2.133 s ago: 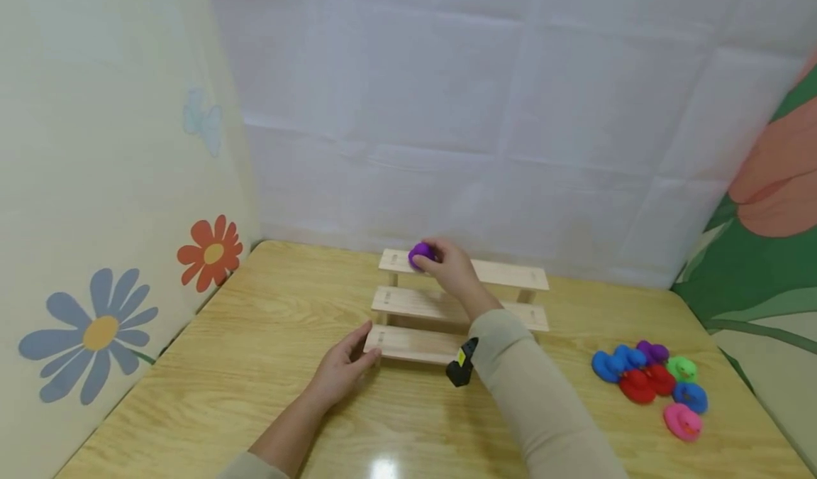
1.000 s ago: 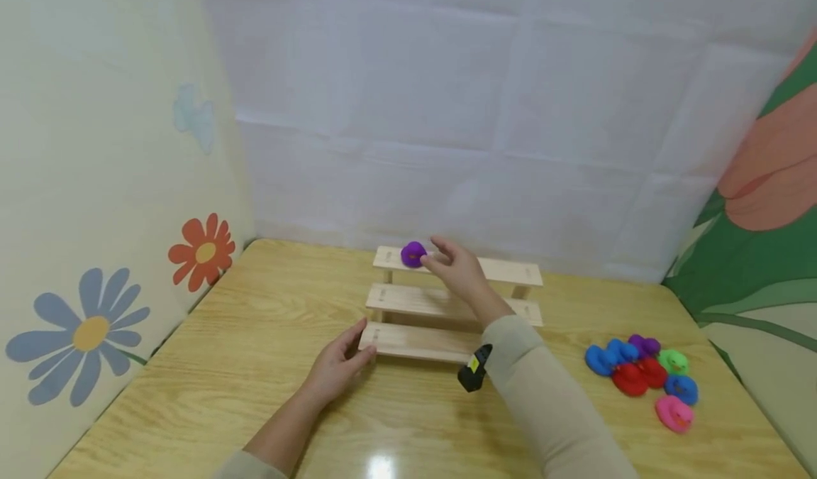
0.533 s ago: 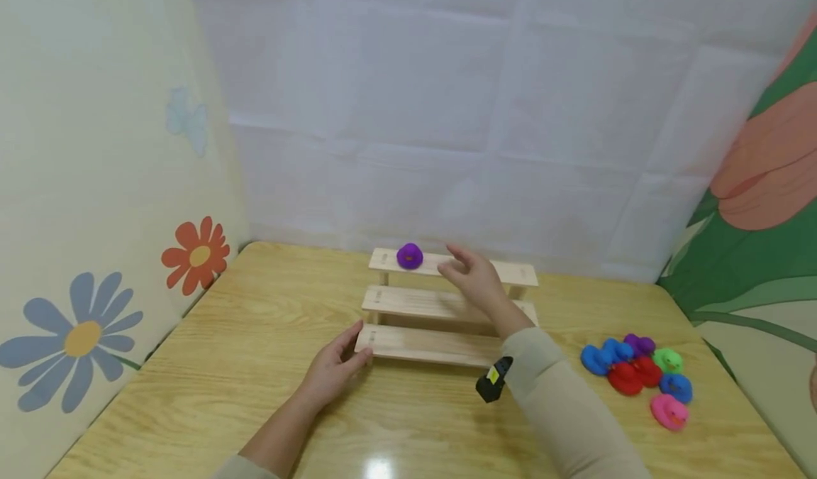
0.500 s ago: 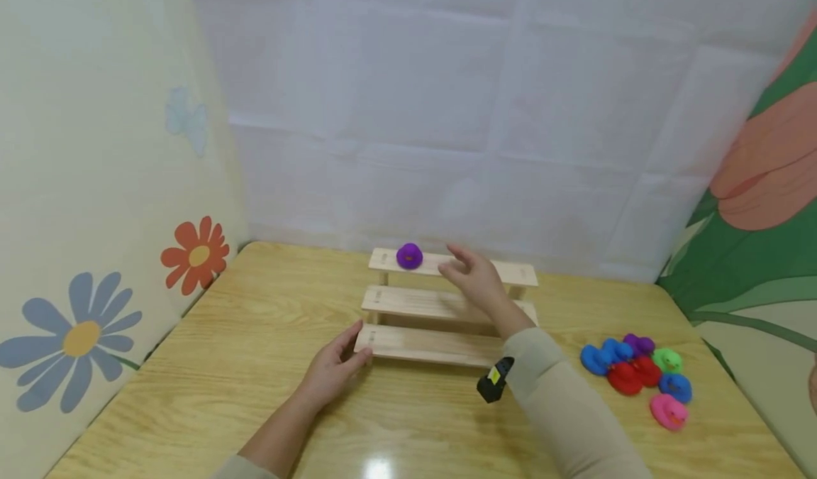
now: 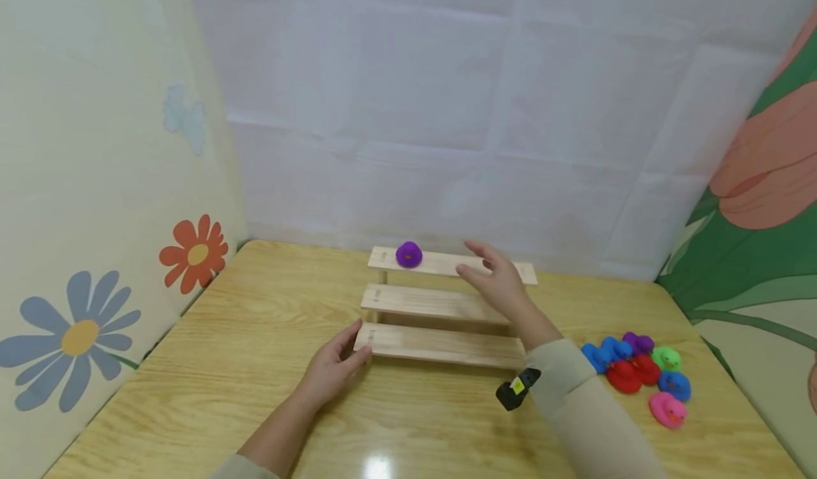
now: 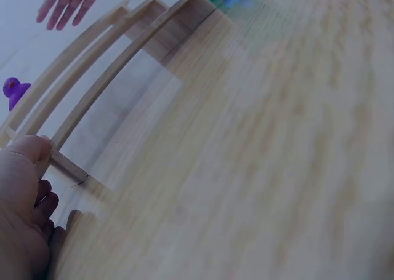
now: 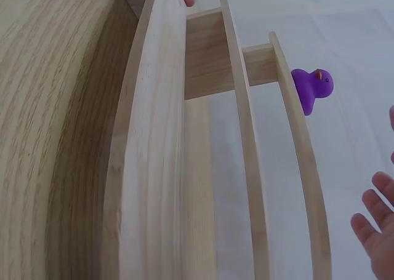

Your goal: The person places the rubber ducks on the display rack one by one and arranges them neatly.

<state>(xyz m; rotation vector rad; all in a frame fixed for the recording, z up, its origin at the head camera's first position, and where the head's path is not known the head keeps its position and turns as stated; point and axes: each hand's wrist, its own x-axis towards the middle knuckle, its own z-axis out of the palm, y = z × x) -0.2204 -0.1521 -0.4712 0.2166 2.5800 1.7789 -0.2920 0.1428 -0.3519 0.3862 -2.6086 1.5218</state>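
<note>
A three-step wooden display stand (image 5: 440,344) stands on the table. On the left part of its top step sits a purple rubber duck (image 5: 408,254), upright, its bill toward me; the right wrist view also shows this duck (image 7: 313,88) from the side. My left hand (image 5: 328,369) grips the left end of the bottom step, and in the left wrist view its thumb (image 6: 34,148) lies against the step's edge. Above the right part of the top step is my right hand (image 5: 501,284), fingers spread apart, holding nothing and clear of the duck.
To the right of the stand lies a cluster of rubber ducks: several blue, red, purple and green ones, with a pink duck (image 5: 668,409) nearest me. A white cloth (image 5: 383,110) hangs behind the table (image 5: 287,287). A black device (image 5: 517,390) is at my right wrist.
My right hand has let go of the purple duck on the top step and moved away to the right. The left hand has stayed at the stand's end.
</note>
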